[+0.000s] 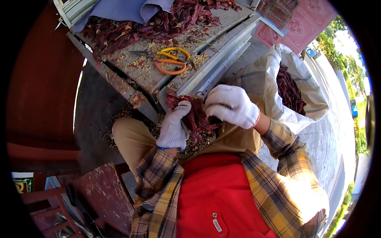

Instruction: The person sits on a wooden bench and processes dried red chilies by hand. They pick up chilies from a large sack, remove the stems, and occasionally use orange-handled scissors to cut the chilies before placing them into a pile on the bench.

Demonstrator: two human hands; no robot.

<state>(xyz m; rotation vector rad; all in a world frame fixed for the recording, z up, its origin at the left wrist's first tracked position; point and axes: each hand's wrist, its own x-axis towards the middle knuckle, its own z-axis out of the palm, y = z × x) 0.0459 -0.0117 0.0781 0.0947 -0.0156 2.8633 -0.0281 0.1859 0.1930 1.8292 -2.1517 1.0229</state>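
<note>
Both my hands wear white knitted gloves and meet over my lap. My left hand point(174, 127) is closed round a bunch of wrinkled dried red chili peppers point(194, 121), its thumb lying across the top. At the right side of that bunch my right hand point(232, 106) has its fingers bent and pinched on the peppers; the fingertips are partly hidden. Scissors point(171, 61) with one yellow and one orange handle lie on the worn tabletop point(147, 81) beyond my hands, blades pointing left. A heap of dried chili peppers point(158, 29) is spread behind them, partly under a blue-grey cloth point(119, 11).
At the right stands an open white woven sack point(274, 85) with dark red dried peppers point(291, 91) inside. Seeds and scraps point(194, 147) litter the ground between my knees. A dark red panel point(43, 87) rises at the left, and a worn red wooden surface point(104, 196) is at lower left.
</note>
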